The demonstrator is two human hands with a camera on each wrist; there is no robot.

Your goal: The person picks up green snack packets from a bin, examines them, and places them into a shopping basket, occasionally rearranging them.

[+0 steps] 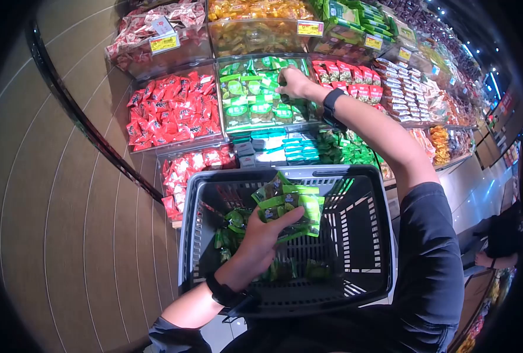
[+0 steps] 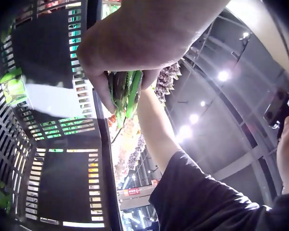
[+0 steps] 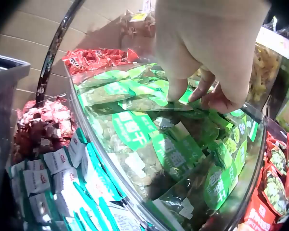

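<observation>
My left hand (image 1: 261, 238) grips several green packets (image 1: 308, 206) above the basket, its thumb across their front. In the left wrist view the same packets (image 2: 126, 91) stick out edge-on below the left hand (image 2: 135, 45). My right hand (image 1: 297, 83) is down in a clear bin of green packets (image 1: 261, 110). Seen from the right wrist, the bent fingers of the right hand (image 3: 209, 57) touch packets (image 3: 135, 103) near the top of the pile; whether they pinch one, I cannot tell.
A dark basket (image 1: 386, 235) with green packets (image 1: 317, 269) at its bottom stands before the shelf. Red packets (image 1: 176, 109) fill the bin at left, and teal packets (image 1: 300, 148) lie below. A black rail (image 1: 79, 120) curves at the left. Another person (image 1: 500, 235) is at the right edge.
</observation>
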